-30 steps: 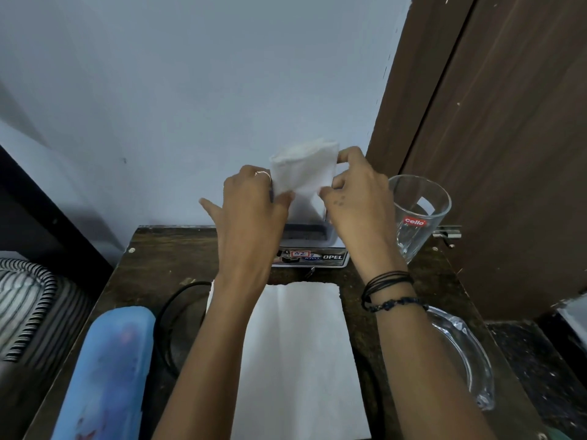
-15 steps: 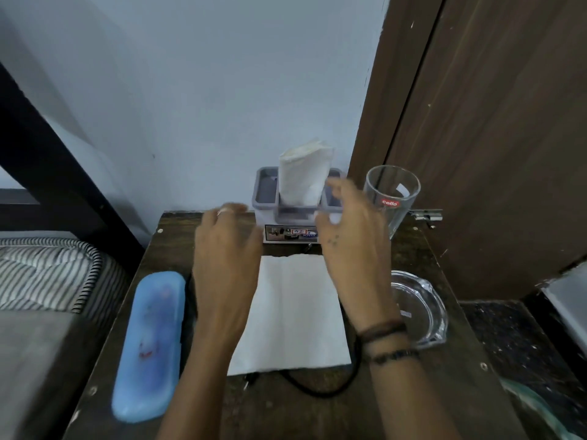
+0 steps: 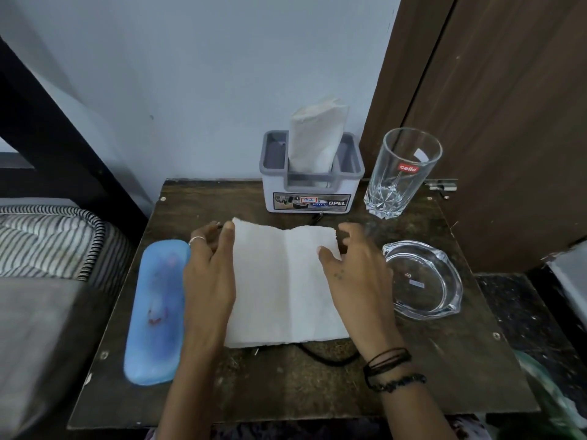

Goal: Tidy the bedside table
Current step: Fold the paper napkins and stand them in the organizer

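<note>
A white paper napkin (image 3: 286, 287) lies unfolded with a centre crease on the dark wooden bedside table (image 3: 286, 385). My left hand (image 3: 209, 274) pinches its far left corner between thumb and fingers. My right hand (image 3: 352, 274) holds its far right corner, thumb on top. Behind it stands a grey and white holder (image 3: 313, 198) with a folded white napkin (image 3: 314, 138) upright in its middle slot. A black cable (image 3: 327, 357) pokes out from under the flat napkin's near edge.
A blue oblong case (image 3: 157, 309) lies along the table's left side. At the back right stands a clear drinking glass (image 3: 401, 173); a glass ashtray (image 3: 422, 279) sits right of the napkin. A striped pillow (image 3: 47, 239) lies left; a brown door (image 3: 495, 122) is right.
Both hands let go of the folded napkin standing in the holder, drew back toward me and took the far corners of the flat napkin. The camera pulled back and tilted down.
</note>
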Motion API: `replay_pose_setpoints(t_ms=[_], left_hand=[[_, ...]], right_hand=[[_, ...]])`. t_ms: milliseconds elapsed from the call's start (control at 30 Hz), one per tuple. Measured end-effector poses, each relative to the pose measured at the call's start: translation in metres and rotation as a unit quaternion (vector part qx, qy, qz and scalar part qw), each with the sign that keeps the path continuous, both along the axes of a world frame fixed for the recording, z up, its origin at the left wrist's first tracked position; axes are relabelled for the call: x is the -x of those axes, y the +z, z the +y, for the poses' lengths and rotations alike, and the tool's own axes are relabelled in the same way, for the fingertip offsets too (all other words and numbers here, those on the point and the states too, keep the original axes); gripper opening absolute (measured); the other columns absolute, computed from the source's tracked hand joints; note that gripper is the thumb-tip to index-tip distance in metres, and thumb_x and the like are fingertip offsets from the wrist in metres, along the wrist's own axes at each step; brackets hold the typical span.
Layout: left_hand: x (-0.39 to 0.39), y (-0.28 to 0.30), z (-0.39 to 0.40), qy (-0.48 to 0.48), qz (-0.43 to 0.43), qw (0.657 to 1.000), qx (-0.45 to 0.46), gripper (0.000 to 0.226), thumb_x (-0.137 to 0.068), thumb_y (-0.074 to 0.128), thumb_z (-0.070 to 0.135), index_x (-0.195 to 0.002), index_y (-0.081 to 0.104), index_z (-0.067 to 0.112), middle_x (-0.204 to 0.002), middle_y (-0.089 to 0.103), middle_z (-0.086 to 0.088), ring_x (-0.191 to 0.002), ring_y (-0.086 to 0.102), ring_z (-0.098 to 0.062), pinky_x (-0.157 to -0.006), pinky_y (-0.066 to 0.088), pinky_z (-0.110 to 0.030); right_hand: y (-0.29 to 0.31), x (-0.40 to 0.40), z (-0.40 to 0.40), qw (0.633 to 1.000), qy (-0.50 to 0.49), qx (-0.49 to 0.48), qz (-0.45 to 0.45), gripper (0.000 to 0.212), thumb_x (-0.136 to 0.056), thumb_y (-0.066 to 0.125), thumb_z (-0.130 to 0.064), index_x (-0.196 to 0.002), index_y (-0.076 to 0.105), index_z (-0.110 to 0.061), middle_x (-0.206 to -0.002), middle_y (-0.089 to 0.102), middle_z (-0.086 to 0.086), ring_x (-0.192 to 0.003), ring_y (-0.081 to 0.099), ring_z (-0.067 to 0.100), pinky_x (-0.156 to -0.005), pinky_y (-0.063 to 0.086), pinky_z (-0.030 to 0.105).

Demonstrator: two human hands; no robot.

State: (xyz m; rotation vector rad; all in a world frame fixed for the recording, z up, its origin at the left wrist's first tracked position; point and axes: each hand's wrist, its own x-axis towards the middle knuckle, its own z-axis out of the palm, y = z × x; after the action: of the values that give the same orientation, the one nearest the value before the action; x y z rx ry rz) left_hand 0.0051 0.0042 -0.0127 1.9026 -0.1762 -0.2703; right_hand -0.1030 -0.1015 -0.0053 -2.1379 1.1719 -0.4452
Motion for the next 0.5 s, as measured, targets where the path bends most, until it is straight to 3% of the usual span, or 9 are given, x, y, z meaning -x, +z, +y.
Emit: replay_pose_setpoints(t_ms=[100, 233, 333, 433, 500], left_hand=[[-0.003, 0.002, -0.009, 0.027, 0.071, 0.992, 0.097, 0.038, -0.091, 0.038, 0.053, -0.105, 0.057, 0.023, -0.095, 0.065, 0.006, -0.086, 0.059, -0.011, -0.079, 0.046, -0.032], [-0.004, 0.01, -0.027, -0.089, 0.162, 0.973, 0.137, 0.052, -0.096, 0.027, 0.046, -0.081, 0.067, 0.016, -0.063, 0.07, 0.004, -0.055, 0.064, -0.007, -0.05, 0.052, -0.017], [0.0, 0.005, -0.029, -0.186, 0.123, 0.972, 0.08, 0.045, -0.097, 0.033, 0.04, -0.087, 0.069, 0.016, -0.079, 0.073, -0.002, -0.069, 0.069, -0.017, -0.061, 0.056, -0.022], [0.002, 0.001, -0.026, -0.186, 0.056, 0.979, 0.067, 0.02, -0.094, 0.049, 0.022, -0.095, 0.068, 0.016, -0.087, 0.071, -0.002, -0.073, 0.068, -0.016, -0.061, 0.056, -0.02], [-0.001, 0.002, -0.024, -0.152, 0.018, 0.987, 0.054, 0.012, -0.09, 0.056, 0.018, -0.097, 0.066, 0.017, -0.089, 0.069, 0.001, -0.071, 0.066, -0.011, -0.057, 0.055, -0.017]], right_hand=[[0.001, -0.005, -0.002, 0.989, -0.015, -0.122, -0.086, 0.057, -0.084, 0.065, -0.028, -0.133, 0.037, -0.02, -0.122, 0.057, -0.002, -0.107, 0.057, 0.017, -0.082, 0.041, 0.025], [0.008, -0.008, -0.004, 0.959, -0.05, -0.23, -0.155, 0.05, -0.084, 0.059, -0.049, -0.124, 0.042, -0.025, -0.088, 0.055, -0.021, -0.084, 0.054, 0.003, -0.067, 0.039, 0.018], [0.005, -0.007, -0.007, 0.934, -0.07, -0.288, -0.197, 0.045, -0.08, 0.059, -0.056, -0.113, 0.048, -0.027, -0.093, 0.06, -0.018, -0.087, 0.057, 0.002, -0.07, 0.042, 0.025], [0.001, -0.006, -0.01, 0.942, -0.043, -0.273, -0.19, 0.046, -0.082, 0.068, -0.028, -0.119, 0.041, -0.028, -0.091, 0.063, -0.013, -0.08, 0.061, 0.002, -0.065, 0.044, 0.021], [-0.001, -0.006, -0.011, 0.943, -0.021, -0.251, -0.215, 0.051, -0.082, 0.063, -0.005, -0.121, 0.039, -0.027, -0.092, 0.067, -0.008, -0.074, 0.063, 0.006, -0.062, 0.047, 0.02]])
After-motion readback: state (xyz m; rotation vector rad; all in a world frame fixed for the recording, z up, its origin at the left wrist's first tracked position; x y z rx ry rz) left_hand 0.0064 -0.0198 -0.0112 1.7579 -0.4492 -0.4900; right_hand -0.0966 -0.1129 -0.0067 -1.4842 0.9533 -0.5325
